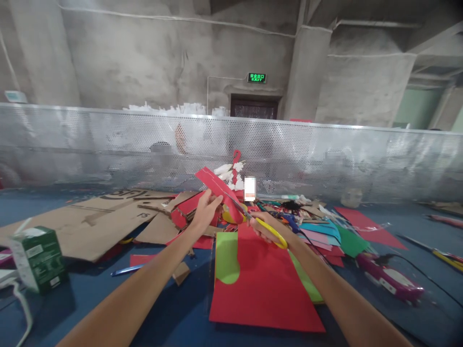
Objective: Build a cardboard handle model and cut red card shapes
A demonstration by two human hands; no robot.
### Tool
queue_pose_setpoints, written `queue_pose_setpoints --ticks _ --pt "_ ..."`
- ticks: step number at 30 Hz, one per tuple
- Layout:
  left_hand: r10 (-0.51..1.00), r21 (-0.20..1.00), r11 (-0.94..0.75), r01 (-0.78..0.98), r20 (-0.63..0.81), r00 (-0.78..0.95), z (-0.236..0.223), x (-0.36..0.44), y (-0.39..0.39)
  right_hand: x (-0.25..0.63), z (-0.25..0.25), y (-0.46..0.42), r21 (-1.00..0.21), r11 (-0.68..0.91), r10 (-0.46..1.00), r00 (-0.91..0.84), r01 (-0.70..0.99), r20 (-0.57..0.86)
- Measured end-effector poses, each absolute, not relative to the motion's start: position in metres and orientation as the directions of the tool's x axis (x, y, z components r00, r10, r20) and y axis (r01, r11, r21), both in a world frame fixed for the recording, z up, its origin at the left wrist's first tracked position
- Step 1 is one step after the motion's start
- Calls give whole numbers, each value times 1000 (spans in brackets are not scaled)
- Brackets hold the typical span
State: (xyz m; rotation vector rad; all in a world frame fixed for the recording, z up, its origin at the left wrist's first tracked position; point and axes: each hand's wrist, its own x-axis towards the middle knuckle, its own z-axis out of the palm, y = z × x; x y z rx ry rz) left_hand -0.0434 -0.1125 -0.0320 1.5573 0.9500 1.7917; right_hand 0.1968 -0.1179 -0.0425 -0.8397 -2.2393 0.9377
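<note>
Pinched in my left hand (pixel 209 208) is a strip of red paper (pixel 213 180) with a pale line drawn along it, held up and tilted. My right hand (pixel 265 227) grips yellow-handled scissors (pixel 277 234), whose blades reach to the lower end of the strip. Part of the blades is hidden by the paper. Below both hands lies a large red sheet (pixel 265 294), with a notch along its upper left side. Light green paper (pixel 227 258) shows beneath that sheet on both sides.
Flattened cardboard (pixel 97 226) spreads over the left of the blue table, near a green box (pixel 39 260). Coloured paper scraps (pixel 321 231) and a blue glue gun (pixel 290 221) lie right of centre. A purple power strip (pixel 388 277) sits farther right. A perforated metal screen (pixel 311 154) stands behind.
</note>
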Motion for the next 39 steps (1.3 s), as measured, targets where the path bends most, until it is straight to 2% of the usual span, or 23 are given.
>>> queue_pose_setpoints --ticks 5,17,39 --pt "788 802 -596 48 595 -158 -33 -49 -108 197 -39 -120 -750 534 748 -632 392 203" --pt "769 783 -603 151 621 -153 -32 -47 -108 195 -47 -116 -787 516 740 -639 339 210" --pt "789 794 -593 135 606 -104 -36 -42 -110 188 -50 -116 -787 515 755 -614 339 230"
